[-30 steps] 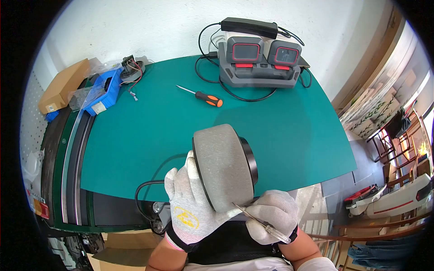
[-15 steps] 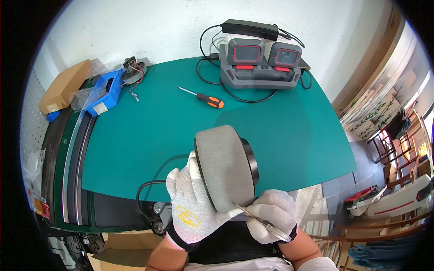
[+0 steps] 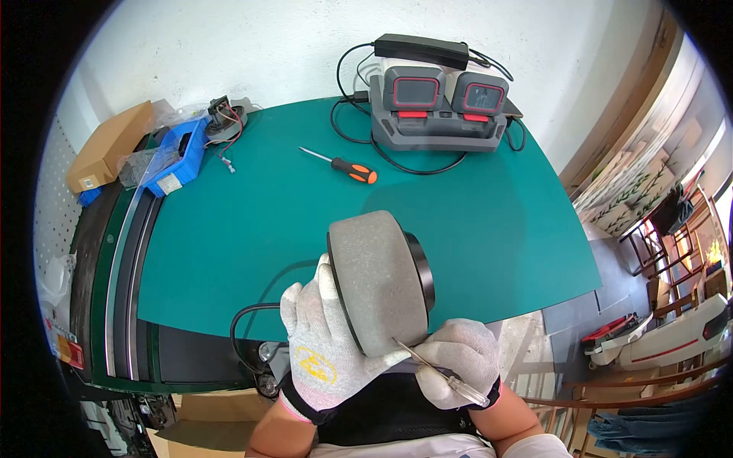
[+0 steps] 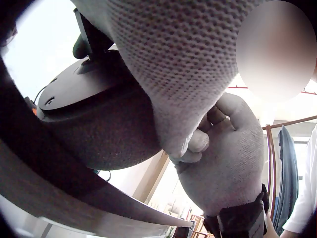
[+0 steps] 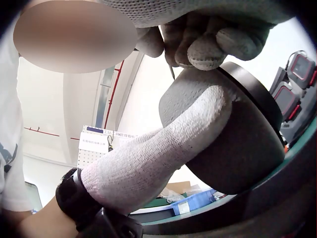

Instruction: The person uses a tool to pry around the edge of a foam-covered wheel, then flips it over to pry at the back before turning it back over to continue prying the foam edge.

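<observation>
My gloved left hand holds a grey fabric-covered speaker tilted on its side above the front of the table. The fingers lie along its left face and the thumb is at its lower edge. A black round base juts out on the speaker's right. My gloved right hand pinches a thin screwdriver with a clear handle. Its slim tip meets the lower edge of the grey cover, near the left thumb. The right wrist view shows the left thumb pressed along the cover, with right fingers curled above.
An orange-and-black screwdriver lies on the green table. At the back stands a charger dock with two battery packs and black cables. A blue bin, wired part and cardboard box sit at the left.
Both hands hold nearly the same pose on the speaker and thin screwdriver. Only a very slight shift of the view and the speaker shows.
</observation>
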Tool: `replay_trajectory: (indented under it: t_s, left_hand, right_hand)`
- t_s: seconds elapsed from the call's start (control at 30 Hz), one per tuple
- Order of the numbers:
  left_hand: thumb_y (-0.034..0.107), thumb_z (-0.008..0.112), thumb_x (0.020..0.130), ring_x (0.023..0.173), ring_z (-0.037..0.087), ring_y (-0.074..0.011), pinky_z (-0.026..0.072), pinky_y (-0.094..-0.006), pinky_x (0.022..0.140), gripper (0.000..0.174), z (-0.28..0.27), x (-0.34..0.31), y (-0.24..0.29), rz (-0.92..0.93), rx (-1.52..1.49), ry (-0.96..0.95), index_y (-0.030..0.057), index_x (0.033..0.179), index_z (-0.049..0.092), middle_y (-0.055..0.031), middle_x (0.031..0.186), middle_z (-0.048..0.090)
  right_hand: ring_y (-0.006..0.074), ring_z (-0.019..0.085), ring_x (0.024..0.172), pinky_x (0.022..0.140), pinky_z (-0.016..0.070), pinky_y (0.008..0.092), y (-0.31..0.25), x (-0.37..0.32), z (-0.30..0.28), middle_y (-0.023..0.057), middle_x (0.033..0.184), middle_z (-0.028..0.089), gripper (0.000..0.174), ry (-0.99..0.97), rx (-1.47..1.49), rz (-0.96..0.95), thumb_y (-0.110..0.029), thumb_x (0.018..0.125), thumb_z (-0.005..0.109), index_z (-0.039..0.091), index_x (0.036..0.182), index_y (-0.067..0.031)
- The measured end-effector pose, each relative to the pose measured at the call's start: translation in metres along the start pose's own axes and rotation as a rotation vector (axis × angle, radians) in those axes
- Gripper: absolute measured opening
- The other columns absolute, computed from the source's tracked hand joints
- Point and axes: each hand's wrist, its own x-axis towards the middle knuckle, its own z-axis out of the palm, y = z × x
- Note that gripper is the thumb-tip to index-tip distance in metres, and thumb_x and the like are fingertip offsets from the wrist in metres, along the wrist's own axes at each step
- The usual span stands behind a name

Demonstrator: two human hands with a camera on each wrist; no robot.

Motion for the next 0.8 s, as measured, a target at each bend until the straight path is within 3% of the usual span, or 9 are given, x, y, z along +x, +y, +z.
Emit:
replay_trajectory:
  t_s: [0.4, 0.8]
  left_hand:
    - [0.088, 0.06, 0.071, 0.106, 0.052, -0.039, 0.0317, -0.0552, 0.1, 0.135, 0.0032, -0.001, -0.0019, 0.016, 0.039, -0.004, -0.0192, 0.146, 0.028, -0.0294, 0.128, 0.049]
    - [0.086, 0.065, 0.069, 0.109, 0.051, -0.0384, 0.0316, -0.0547, 0.101, 0.136, 0.0011, -0.0015, 0.0008, -0.005, 0.007, 0.006, -0.0195, 0.146, 0.027, -0.0289, 0.127, 0.049]
  right_hand:
    - [0.0225, 0.062, 0.055, 0.049, 0.0463, 0.0346, 0.0009, 0.0025, 0.0017, 0.0044, 0.071, 0.062, 0.023, 0.004, 0.009, 0.021, -0.001, 0.065, 0.076, 0.072, 0.087, -0.0069]
    - [0.0239, 0.062, 0.055, 0.05, 0.0473, 0.0351, 0.0023, -0.0021, 0.0026, 0.0058, 0.072, 0.063, 0.023, 0.016, 0.054, 0.039, -0.001, 0.064, 0.075, 0.073, 0.087, -0.0063]
